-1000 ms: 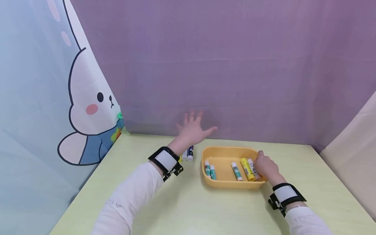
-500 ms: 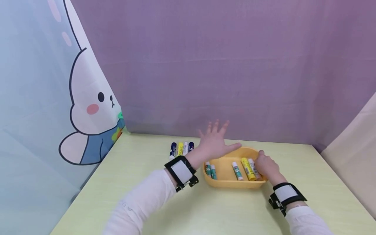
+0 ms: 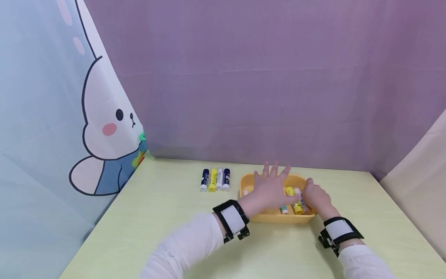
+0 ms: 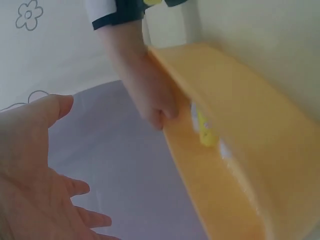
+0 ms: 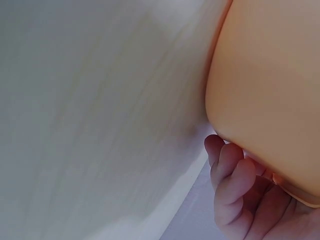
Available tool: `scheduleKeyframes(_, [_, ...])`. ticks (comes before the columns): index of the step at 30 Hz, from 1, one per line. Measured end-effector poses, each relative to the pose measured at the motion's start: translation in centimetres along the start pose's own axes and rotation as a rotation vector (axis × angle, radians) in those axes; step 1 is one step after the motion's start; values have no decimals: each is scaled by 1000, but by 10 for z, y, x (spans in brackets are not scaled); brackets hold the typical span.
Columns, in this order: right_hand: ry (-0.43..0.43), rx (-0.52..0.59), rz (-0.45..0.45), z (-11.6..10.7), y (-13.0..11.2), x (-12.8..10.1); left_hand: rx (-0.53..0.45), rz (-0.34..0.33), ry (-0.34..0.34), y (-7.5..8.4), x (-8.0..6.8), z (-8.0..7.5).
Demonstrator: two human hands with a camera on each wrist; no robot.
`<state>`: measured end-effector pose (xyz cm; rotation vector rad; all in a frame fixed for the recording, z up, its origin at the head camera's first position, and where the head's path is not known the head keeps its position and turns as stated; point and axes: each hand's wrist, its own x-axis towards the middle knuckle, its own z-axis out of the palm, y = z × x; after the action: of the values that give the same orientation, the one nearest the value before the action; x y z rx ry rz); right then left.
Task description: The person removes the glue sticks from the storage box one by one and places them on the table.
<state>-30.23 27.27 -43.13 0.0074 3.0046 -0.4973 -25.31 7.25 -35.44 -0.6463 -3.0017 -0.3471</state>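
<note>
An orange-yellow plastic tray (image 3: 278,218) sits on the table, partly covered by my left hand (image 3: 270,190), which hovers over it with fingers spread and nothing in them. My right hand (image 3: 316,198) grips the tray's right rim; in the right wrist view its curled fingers (image 5: 232,175) lie against the outer wall. Inside the tray, a yellow glue stick (image 3: 297,208) and a whitish glue stick (image 3: 305,209) lie near the right end. Left of them shows the end of a small teal-and-white glue stick (image 3: 283,209). The tray's left part is mostly hidden behind my left hand.
Left of the tray, a row of several glue sticks lies on the table: a dark blue one (image 3: 204,180), a yellow one (image 3: 213,180), a white one (image 3: 220,179) and another dark blue one (image 3: 226,179). A purple curtain (image 3: 258,85) hangs along the table's far edge.
My left hand has moved right and toward me, from beside the row of glue sticks to over the tray, uncovering the row. My right hand and the tray have stayed in place.
</note>
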Motion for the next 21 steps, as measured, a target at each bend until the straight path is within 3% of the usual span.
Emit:
scheduleKeyframes(13, [23, 4, -9, -1, -1, -2, -92, -35, -42, 17, 4, 45])
scheduleKeyframes(21, [19, -11, 1, -2, -3, -3, -167, -147, -89, 19, 12, 66])
